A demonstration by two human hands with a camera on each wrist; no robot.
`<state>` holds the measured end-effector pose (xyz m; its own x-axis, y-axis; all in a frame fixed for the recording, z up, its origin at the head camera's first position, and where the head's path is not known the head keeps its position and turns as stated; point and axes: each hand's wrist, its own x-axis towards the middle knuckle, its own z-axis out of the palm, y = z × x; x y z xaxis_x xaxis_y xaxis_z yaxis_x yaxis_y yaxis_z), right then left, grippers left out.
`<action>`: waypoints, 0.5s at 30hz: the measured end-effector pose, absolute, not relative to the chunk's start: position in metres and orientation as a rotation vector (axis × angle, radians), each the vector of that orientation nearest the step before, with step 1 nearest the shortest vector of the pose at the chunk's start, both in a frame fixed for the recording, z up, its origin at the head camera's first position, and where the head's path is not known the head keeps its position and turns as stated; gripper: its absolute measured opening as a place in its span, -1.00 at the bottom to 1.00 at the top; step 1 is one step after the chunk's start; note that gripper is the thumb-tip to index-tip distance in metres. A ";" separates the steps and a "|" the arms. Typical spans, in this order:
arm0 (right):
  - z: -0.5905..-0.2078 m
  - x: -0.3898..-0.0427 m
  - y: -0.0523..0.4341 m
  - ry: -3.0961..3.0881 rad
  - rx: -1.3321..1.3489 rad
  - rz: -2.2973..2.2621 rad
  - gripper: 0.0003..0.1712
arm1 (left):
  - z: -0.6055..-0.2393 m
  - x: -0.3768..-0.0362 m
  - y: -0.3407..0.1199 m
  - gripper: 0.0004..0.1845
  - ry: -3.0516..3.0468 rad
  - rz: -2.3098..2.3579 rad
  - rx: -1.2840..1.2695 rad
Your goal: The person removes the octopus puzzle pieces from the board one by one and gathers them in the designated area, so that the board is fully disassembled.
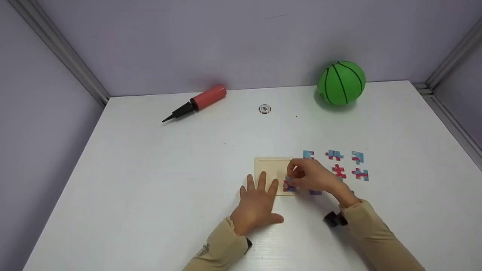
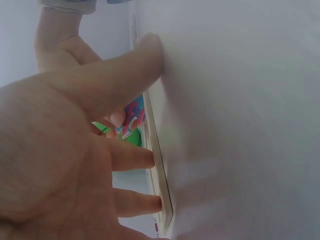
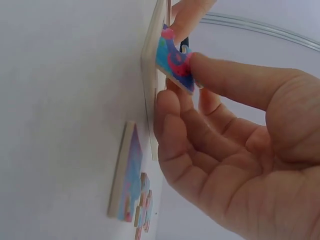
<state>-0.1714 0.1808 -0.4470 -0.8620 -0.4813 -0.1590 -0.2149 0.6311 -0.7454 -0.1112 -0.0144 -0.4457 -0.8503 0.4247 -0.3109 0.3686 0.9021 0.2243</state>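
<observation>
A shallow wooden puzzle tray lies flat on the white table. My left hand rests with spread, straight fingers on the tray's near left part, its thumb on the table. Between thumb and fingers my right hand pinches a blue, red and purple puzzle piece, tilted over the tray's near right part. In the left wrist view that puzzle piece shows behind my left thumb. Right of the tray lie several loose puzzle pieces; one puzzle piece is partly hidden under my right hand.
A red and black hand pump lies at the back left of the table. Near the back middle is a round chip. A green ball sits at the back right, near the wall.
</observation>
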 end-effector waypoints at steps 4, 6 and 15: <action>-0.447 -0.172 0.184 2.470 -0.565 -1.133 -0.85 | -0.446 -0.111 -0.014 0.00 2.717 0.233 0.586; -0.447 -0.172 0.185 2.449 -0.562 -1.170 -0.84 | -0.446 -0.111 -0.015 0.00 2.715 0.238 0.586; -0.445 -0.173 0.187 2.404 -0.503 -1.260 -0.81 | -0.446 -0.111 -0.014 0.01 2.692 0.243 0.581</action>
